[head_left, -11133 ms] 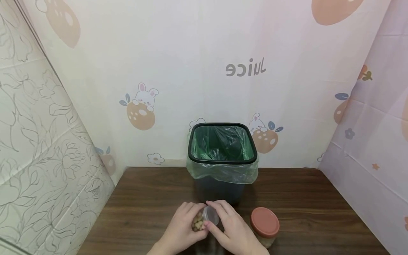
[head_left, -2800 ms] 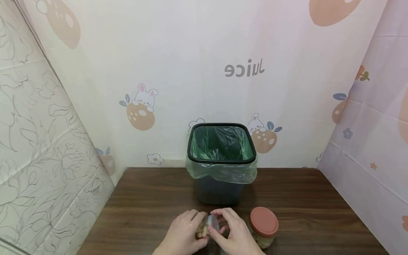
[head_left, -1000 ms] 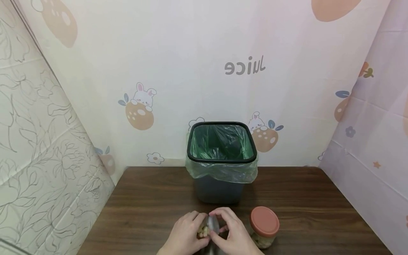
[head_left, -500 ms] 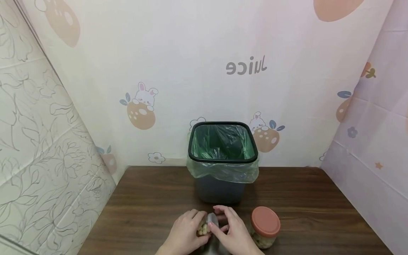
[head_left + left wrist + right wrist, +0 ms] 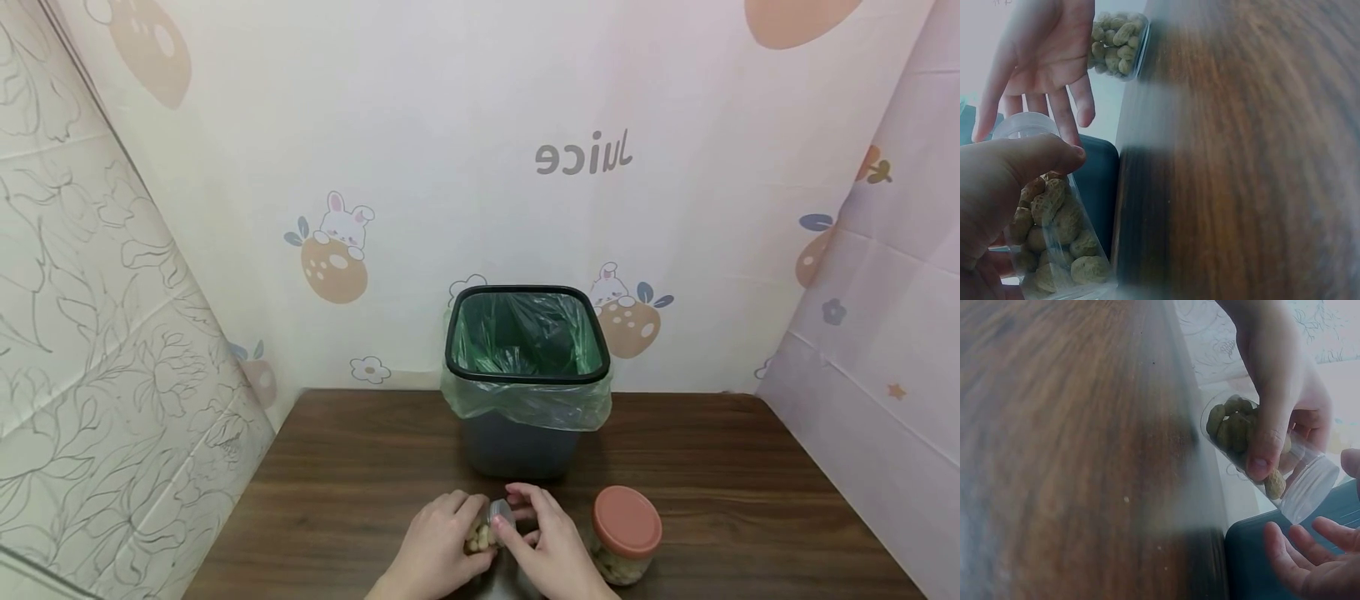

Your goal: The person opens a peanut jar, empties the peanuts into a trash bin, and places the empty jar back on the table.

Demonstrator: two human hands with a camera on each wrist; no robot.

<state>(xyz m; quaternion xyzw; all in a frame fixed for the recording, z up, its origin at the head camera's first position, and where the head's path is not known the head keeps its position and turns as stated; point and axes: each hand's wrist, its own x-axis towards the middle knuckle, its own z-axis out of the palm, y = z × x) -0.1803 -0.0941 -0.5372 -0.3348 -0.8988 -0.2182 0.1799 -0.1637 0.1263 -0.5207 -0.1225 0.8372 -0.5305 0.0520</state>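
Observation:
My left hand grips a small clear jar of unshelled peanuts, thumb on one side and fingers round the other. The jar lies tilted, its translucent ridged lid on the end toward my right hand. My right hand is by that lid with fingers spread and fairly straight; in the right wrist view its fingertips look apart from the lid. In the head view the right thumb overlaps the lid, and touch there cannot be told. A second peanut jar with a pink-orange lid stands to the right.
A dark square bin with a black rim and pale green liner bag stands behind the hands. The dark wood table meets patterned cloth walls at the back and both sides.
My right fingers, closed around the lid a second ago, have loosened and spread away from it. My left hand has kept its grip on the jar. The bin and second jar stay put.

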